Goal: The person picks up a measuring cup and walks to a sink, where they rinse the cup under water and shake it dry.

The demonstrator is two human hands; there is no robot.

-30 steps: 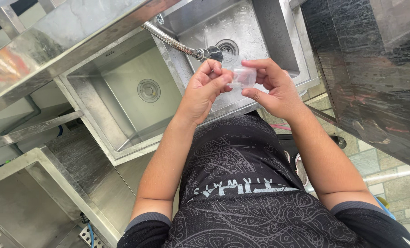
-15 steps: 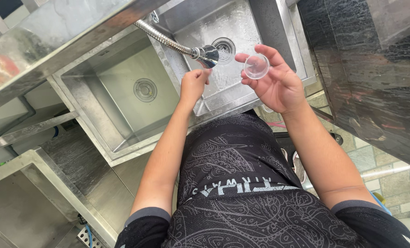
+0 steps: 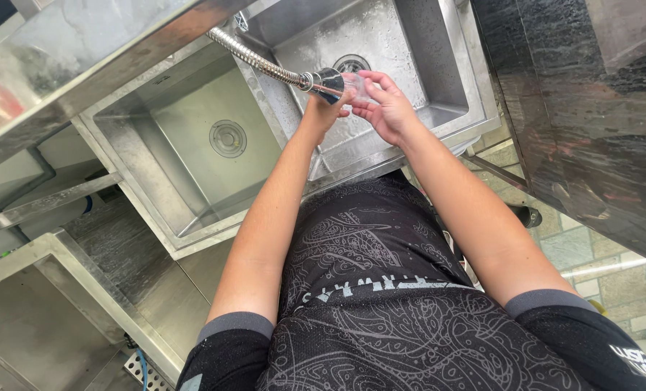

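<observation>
Left hand (image 3: 321,108) grips the sprayer (image 3: 324,82) closed-fingered, aimed into the clear cup (image 3: 359,87) that the right hand (image 3: 389,112) pinches over the right sink (image 3: 438,65).

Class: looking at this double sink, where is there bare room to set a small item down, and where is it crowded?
Free: the left basin floor around its drain. Crowded: over the right basin, where left hand grips the spray head and right hand holds a clear cup.

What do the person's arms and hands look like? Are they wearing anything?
Both arms are bare from above the elbow down. The left hand and right hand wear no gloves, rings or watch that I can see. The short sleeves are black with a grey band at the hem, and the black shirt has a pale swirly pattern.
</observation>
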